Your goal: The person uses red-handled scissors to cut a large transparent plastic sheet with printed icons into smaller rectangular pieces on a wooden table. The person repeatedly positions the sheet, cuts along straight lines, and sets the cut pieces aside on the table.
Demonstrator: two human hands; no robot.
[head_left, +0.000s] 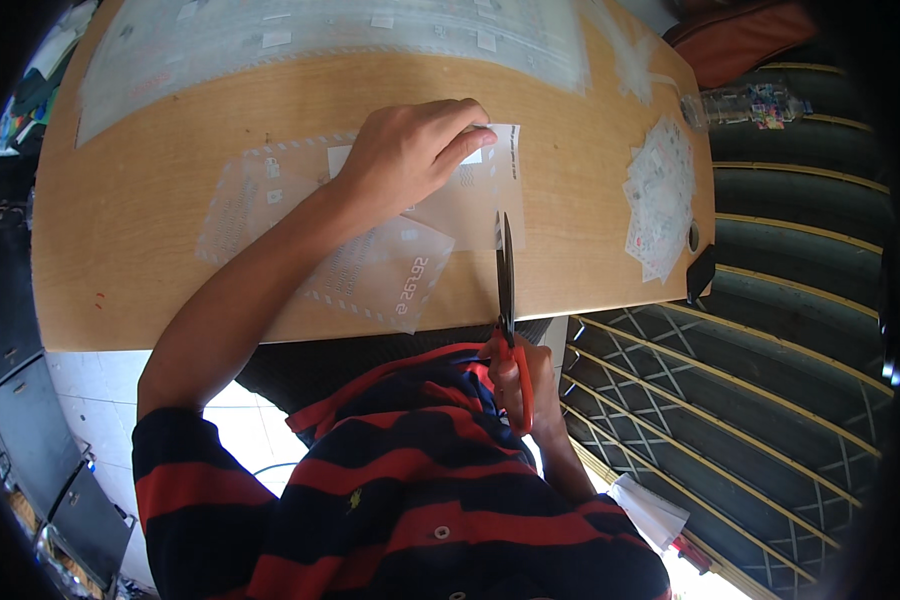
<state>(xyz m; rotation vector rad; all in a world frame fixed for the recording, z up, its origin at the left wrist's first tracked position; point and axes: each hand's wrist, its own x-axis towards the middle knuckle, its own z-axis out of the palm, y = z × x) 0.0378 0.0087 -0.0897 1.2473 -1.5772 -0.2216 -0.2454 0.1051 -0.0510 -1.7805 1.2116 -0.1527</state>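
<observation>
My left hand (402,150) is closed, its thumb and fingers pinching the far edge of a translucent printed sheet (455,213) on the wooden table. In my right hand (538,375), by the table's near edge, is a pair of scissors (508,275) with red handles. The dark blades point away from me, slightly apart, and overlap the right part of the held sheet. Whether the sheet lies between them is hard to tell. Under my left forearm, another translucent sheet (240,205) with a striped border and a similar piece (410,265) overlap, partly hidden.
A large stack of translucent printed sheets (320,45) covers the table's far side. Toward the right edge lies a pile of small printed pieces (660,200), near a clear plastic bottle (750,106). A folding metal shutter (760,330) stands to the right; dark cabinets (35,410) stand left.
</observation>
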